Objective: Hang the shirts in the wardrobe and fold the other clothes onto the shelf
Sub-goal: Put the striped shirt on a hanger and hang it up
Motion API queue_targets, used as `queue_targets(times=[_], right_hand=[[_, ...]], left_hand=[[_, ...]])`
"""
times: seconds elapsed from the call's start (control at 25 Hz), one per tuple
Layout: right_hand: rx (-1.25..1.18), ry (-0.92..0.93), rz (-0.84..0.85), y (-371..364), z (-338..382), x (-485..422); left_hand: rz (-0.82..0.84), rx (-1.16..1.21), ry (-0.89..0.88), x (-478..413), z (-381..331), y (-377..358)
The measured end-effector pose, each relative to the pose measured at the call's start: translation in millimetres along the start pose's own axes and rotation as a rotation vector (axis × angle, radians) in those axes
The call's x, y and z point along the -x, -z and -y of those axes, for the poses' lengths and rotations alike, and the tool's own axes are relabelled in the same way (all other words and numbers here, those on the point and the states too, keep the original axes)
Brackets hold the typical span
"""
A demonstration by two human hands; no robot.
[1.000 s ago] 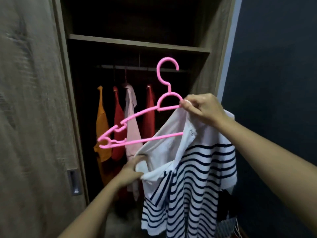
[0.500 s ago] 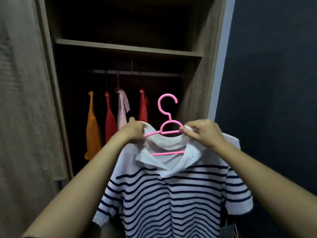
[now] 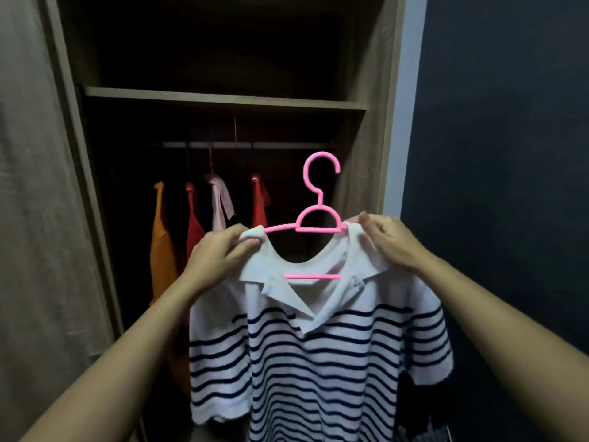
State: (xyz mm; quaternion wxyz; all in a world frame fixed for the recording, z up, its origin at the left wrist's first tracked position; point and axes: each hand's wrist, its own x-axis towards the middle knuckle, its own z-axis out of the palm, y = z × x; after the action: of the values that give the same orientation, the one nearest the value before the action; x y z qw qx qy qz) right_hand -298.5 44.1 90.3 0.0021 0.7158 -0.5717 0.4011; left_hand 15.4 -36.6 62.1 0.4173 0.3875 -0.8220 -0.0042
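Observation:
A white polo shirt with navy stripes (image 3: 318,362) hangs on a pink plastic hanger (image 3: 318,218) that I hold up in front of the open wardrobe. My left hand (image 3: 216,253) pinches the shirt's left shoulder and collar over the hanger arm. My right hand (image 3: 389,240) grips the right shoulder and collar at the other arm. The hanger's hook points up, below and to the right of the wardrobe rail (image 3: 245,145). The hanger's lower bar shows through the open neck.
Several shirts hang on the rail: an orange one (image 3: 162,250), a red one (image 3: 194,228), a pale pink one (image 3: 220,202) and another red one (image 3: 259,202). A wooden shelf (image 3: 223,100) spans above the rail. A sliding door (image 3: 38,218) stands at left, a dark wall (image 3: 510,154) at right.
The shirt went from half-on, with the hanger tilted, to fully draped over a level hanger. My left hand moved up from the hem area to the left shoulder.

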Motion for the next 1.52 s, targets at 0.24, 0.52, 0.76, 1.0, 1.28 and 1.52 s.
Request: queue_targets(times=[0.24,0.52,0.76,1.0,1.28,1.52], right_hand=[[0.084,-0.054,0.107,24.6,-43.5,10.0],[0.104,-0.094,-0.111,22.7,-66.7,19.7],[0.126,0.014,0.160,15.7,-22.5,-12.5],[-0.108,-0.075,0.184,-11.2,-8.3,-6.9],[-0.183,-0.041,0.009,-0.8,-9.0,-13.9],[-0.141,-0.034,-0.092,18.6,-11.3,-21.2]], left_hand=[[-0.179,0.109,0.044,-3.0,30.8,16.4],[-0.186,0.162,0.051,1.8,46.4,27.1],[-0.100,0.279,0.066,-5.2,53.5,14.4],[0.047,0.330,0.077,-4.1,62.1,26.1],[0.033,0.365,0.227,25.1,92.0,36.1],[0.078,0.296,0.552,55.6,119.7,21.6]])
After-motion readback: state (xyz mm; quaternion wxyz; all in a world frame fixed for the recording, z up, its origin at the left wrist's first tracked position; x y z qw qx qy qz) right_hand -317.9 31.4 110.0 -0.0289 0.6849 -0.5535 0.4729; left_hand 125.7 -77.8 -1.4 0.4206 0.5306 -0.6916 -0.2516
